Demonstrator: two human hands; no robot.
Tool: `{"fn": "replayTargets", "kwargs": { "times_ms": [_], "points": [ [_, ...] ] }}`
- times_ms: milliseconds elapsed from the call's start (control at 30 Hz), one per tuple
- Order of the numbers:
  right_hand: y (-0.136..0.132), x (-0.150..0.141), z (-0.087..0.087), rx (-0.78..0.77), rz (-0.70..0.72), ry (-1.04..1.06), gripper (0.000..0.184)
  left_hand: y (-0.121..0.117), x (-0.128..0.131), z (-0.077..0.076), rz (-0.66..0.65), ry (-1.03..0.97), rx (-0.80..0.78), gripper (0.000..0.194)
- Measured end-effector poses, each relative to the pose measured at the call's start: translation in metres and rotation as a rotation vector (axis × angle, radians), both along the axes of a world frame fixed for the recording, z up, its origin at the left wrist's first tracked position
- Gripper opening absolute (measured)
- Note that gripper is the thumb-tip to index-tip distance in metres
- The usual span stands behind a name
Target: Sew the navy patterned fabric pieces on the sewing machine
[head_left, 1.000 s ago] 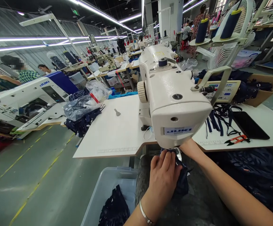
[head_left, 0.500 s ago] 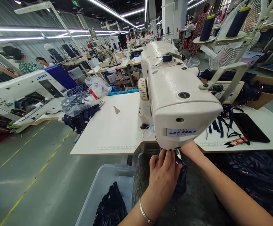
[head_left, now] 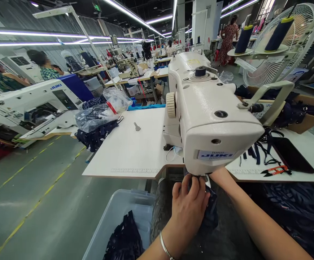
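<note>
Below the head of a white sewing machine (head_left: 213, 119), my left hand (head_left: 189, 202) is closed on a piece of dark navy fabric (head_left: 211, 211). Its fingertips reach under the machine's front end, close to the needle area, which the head hides. The fabric hangs down to the right of that hand. My right hand (head_left: 219, 177) goes behind the machine head from the right; only the wrist and a bit of the hand show, and its fingers are hidden. A small shiny metal part (head_left: 207, 181) of the machine shows between the two hands.
On the white table (head_left: 130, 151) lie a flat grey metal piece (head_left: 137, 126), a black phone (head_left: 293, 154), orange thread snips (head_left: 276, 170) and dark straps. A plastic bin (head_left: 119, 206) with navy pieces stands lower left. Thread cones (head_left: 278, 34) and a fan (head_left: 303, 21) rise at right.
The camera view has shifted slightly, so the machine head appears farther right. Both hands keep their places at the machine, the left still on the navy fabric.
</note>
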State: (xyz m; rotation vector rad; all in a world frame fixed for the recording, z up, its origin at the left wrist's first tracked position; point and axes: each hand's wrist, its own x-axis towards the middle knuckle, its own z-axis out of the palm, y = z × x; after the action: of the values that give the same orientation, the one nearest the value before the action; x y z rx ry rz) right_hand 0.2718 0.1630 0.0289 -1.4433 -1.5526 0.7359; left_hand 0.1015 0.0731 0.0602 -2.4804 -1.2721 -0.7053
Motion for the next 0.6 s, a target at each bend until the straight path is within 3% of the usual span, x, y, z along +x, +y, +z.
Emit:
{"fn": "replayTargets", "kwargs": {
  "times_ms": [300,467,533,600],
  "points": [
    [-0.017,-0.013,0.013,0.129,0.001,0.043,0.025,0.006,0.0,-0.005,0.006,-0.105,0.081,0.026],
    [-0.048,-0.002,0.02,0.106,-0.151,0.127,0.026,0.012,-0.001,-0.007,-0.047,-0.076,0.139,0.026],
    [-0.068,0.005,0.024,0.005,-0.056,0.112,0.03,0.014,-0.001,-0.008,-0.088,-0.018,0.178,0.028],
    [-0.087,0.01,0.028,-0.122,0.157,0.058,0.037,0.014,-0.002,-0.01,-0.113,0.033,0.21,0.029]
  ]
}}
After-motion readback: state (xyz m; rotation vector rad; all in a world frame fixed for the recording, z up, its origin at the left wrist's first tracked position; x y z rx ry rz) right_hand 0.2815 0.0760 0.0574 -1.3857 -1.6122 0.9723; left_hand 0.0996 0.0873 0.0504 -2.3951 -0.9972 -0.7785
